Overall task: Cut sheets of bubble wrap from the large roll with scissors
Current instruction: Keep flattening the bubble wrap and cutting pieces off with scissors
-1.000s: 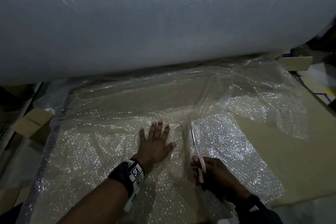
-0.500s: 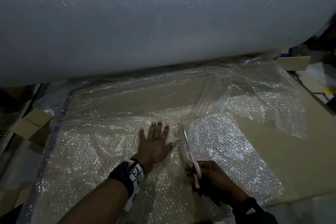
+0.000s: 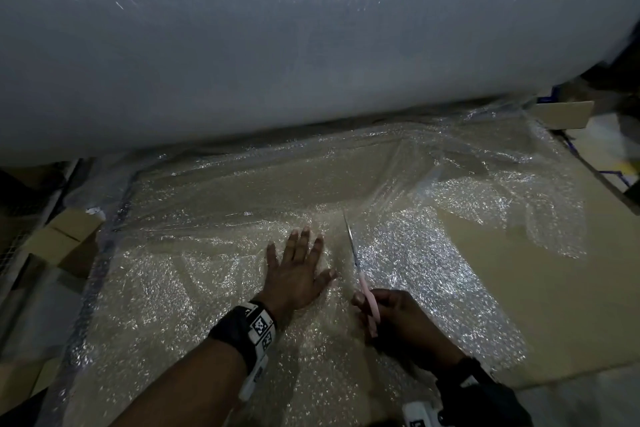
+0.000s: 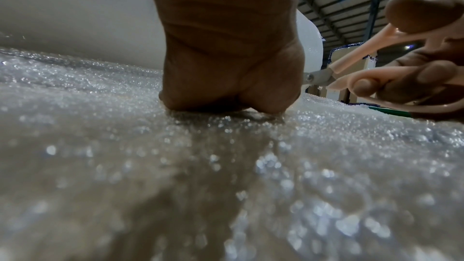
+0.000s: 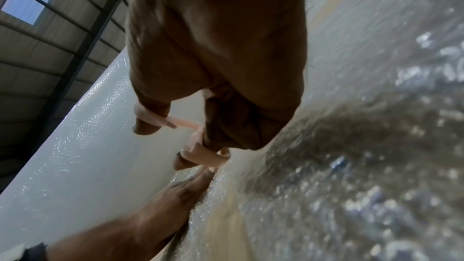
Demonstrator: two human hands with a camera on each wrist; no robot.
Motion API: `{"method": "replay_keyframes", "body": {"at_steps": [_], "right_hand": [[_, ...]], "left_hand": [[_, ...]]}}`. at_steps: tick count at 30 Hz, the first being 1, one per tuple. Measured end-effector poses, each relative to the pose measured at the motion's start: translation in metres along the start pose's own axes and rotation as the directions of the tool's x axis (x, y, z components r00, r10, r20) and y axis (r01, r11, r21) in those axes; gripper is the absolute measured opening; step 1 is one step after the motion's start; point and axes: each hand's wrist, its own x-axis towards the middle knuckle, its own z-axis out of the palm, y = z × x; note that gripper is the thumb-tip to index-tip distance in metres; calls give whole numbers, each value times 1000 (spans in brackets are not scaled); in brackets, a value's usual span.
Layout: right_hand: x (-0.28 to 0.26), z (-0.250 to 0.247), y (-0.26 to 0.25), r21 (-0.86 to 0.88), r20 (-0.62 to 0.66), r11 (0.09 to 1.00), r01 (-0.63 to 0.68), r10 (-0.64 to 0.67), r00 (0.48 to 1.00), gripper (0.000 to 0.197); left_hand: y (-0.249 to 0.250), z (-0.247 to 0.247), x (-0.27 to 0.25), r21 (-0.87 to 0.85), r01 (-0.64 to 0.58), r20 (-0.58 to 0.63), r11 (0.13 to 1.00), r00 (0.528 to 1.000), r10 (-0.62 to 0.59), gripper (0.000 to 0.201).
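A huge roll of bubble wrap (image 3: 277, 45) fills the top of the head view. Its loose sheet (image 3: 207, 204) lies spread over brown cardboard (image 3: 536, 288). My left hand (image 3: 298, 270) lies flat on the sheet with fingers spread, pressing it down; in the left wrist view its palm heel (image 4: 231, 78) rests on the wrap. My right hand (image 3: 391, 315) grips pink-handled scissors (image 3: 360, 274), with the blades pointing toward the roll just right of the left hand. In the right wrist view the fingers pass through the pink handle loops (image 5: 200, 154).
Cardboard boxes (image 3: 65, 239) stand at the left beside the sheet. Another box (image 3: 561, 114) sits at the far right under the roll's end. The cardboard sheet is bare to the right of the bubble wrap. Grey floor (image 3: 571, 402) shows at the lower right.
The right hand with the scissors has shifted slightly left and nearer the left hand, and the blade tips now point more toward the roll. The left hand has stayed flat in place.
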Motion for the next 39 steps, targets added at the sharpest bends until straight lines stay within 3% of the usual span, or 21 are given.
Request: {"method": "replay_keyframes", "body": {"at_steps": [12, 17, 22, 25, 28, 31, 33, 35, 39], "right_hand": [[10, 1, 0, -19, -35, 1000, 2, -2, 999, 14], [15, -3, -13, 80, -76, 997, 20, -14, 997, 47], [3, -10, -19, -155, -72, 981, 113, -125, 990, 22], [-9, -17, -20, -298, -71, 946, 128, -156, 985, 25], [-21, -35, -18, -397, -147, 910, 118, -190, 971, 33], [-30, -73, -11, -571, -239, 818, 63, -239, 941, 26], [-36, -103, -5, -750, -316, 661, -24, -326, 891, 36], [-44, -133, -2, -836, -389, 531, -140, -393, 833, 43], [-54, -192, -4, -858, -471, 419, -296, -414, 779, 39]], "left_hand": [[3, -2, -1, 0, 10, 5, 1000, 1000, -10, 84], [1, -2, -2, -7, -1, 9, 1000, 1000, 1, 85], [1, -2, -1, -2, -2, 9, 1000, 1000, 2, 86], [1, -2, -1, -9, -6, 9, 1000, 1000, 6, 85], [0, -4, -1, -44, -9, 3, 999, 1000, 10, 85], [5, -10, 0, -115, 4, -71, 993, 997, -12, 97], [17, -17, 2, -175, 2, -187, 985, 982, -36, 108], [32, -26, 7, -267, -3, -262, 964, 962, -70, 104], [55, -37, 24, -421, 25, -261, 907, 954, -147, 88]]}}
